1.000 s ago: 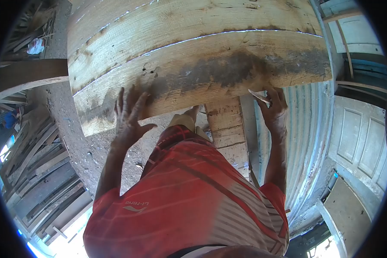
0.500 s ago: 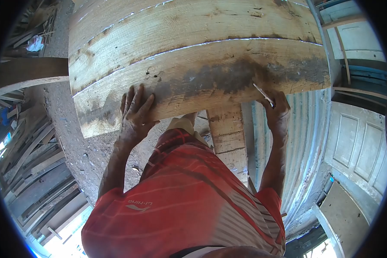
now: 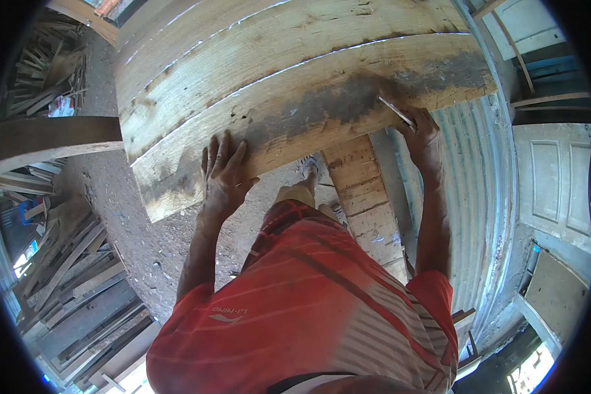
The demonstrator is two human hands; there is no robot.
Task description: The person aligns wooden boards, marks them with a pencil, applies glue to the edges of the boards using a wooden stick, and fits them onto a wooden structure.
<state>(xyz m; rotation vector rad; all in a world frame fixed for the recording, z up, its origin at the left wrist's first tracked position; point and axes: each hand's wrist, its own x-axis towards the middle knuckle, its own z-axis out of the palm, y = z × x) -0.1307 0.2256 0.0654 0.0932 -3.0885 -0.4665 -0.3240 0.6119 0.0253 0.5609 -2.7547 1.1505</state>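
Note:
Wide wooden planks [image 3: 295,85] with pale lines along their joints lie before me, the nearest one darkly stained in its middle. My left hand [image 3: 224,180] rests with fingers spread on the near edge of that plank, left of the stain. In my right hand [image 3: 421,134], at the plank's near edge on the right, is a thin pale stick [image 3: 396,111], pinched between the fingers. Its tip points up and left over the dark stain; whether it touches the wood I cannot tell.
Below the planks a rough board [image 3: 364,190] runs toward my body, beside corrugated metal sheeting [image 3: 473,177] on the right. Scrap wood [image 3: 79,262] is piled at the left. A curved dark beam [image 3: 59,136] meets the planks' left side. A panelled door [image 3: 555,180] stands far right.
The left hand has settled flat from a raised, spread pose. The stick in the right hand now points further over the plank. The whole view has shifted and tilted slightly.

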